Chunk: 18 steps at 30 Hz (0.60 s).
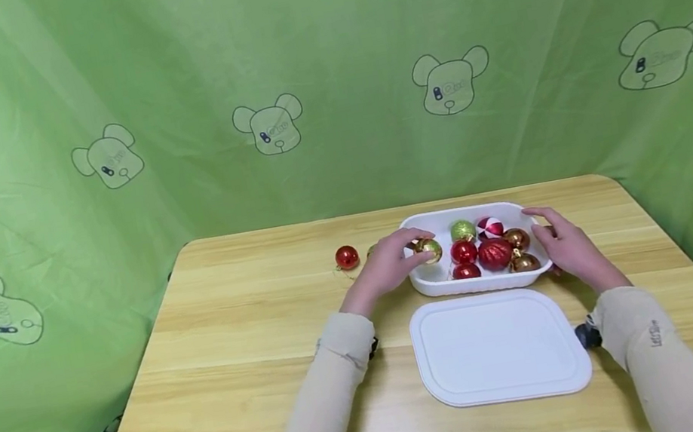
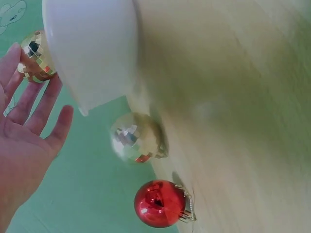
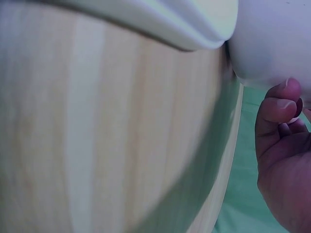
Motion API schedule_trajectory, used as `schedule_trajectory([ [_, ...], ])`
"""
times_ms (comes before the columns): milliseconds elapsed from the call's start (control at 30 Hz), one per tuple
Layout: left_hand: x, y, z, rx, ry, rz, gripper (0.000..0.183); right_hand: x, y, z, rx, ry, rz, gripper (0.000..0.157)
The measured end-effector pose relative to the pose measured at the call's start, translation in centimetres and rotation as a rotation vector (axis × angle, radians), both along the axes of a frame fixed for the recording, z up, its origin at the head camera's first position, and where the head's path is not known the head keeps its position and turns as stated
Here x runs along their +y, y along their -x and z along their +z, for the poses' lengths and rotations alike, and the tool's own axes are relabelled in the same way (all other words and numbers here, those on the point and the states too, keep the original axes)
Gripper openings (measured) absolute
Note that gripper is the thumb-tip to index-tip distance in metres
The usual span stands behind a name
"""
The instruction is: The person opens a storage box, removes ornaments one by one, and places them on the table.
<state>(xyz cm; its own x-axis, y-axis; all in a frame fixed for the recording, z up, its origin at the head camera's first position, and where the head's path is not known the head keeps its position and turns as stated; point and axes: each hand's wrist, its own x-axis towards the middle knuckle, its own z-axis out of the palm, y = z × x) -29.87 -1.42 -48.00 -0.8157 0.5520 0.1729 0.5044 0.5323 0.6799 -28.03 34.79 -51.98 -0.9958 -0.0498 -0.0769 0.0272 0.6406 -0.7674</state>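
Note:
My left hand (image 1: 387, 264) pinches a gold mirrored ball ornament (image 1: 430, 251) over the left end of a white plastic box (image 1: 474, 286). In the left wrist view that ornament (image 2: 35, 60) sits between the fingertips, beside the box wall (image 2: 92, 48). My right hand (image 1: 571, 252) holds the box's right end, thumb over the rim. Its curled fingers touch the outer wall in the right wrist view. Inside the box lie several ornaments: red balls (image 1: 495, 254), brown-gold ones (image 1: 524, 261), a green one (image 1: 462, 230) and a red-and-white one (image 1: 490, 227).
A red ball (image 1: 346, 257) lies on the table left of the box. Near it is another gold mirrored ball (image 2: 137, 138), mostly hidden by my left hand in the head view. A white lid (image 1: 501, 347) lies flat in front of the box. Green cloth surrounds the wooden table (image 1: 237, 387).

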Motion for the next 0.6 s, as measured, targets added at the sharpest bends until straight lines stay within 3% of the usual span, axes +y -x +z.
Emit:
schedule_trajectory([
  [300,-0.7,-0.3,1.0,-0.096,-0.159,-0.016,0.039,-0.2,0.0,0.1,0.01,-0.001,0.004,0.058],
  [600,-2.6,-0.4,1.1,-0.093,-0.181,0.021,0.04,-0.1,0.1,-0.1,0.012,-0.012,0.002,0.058],
])
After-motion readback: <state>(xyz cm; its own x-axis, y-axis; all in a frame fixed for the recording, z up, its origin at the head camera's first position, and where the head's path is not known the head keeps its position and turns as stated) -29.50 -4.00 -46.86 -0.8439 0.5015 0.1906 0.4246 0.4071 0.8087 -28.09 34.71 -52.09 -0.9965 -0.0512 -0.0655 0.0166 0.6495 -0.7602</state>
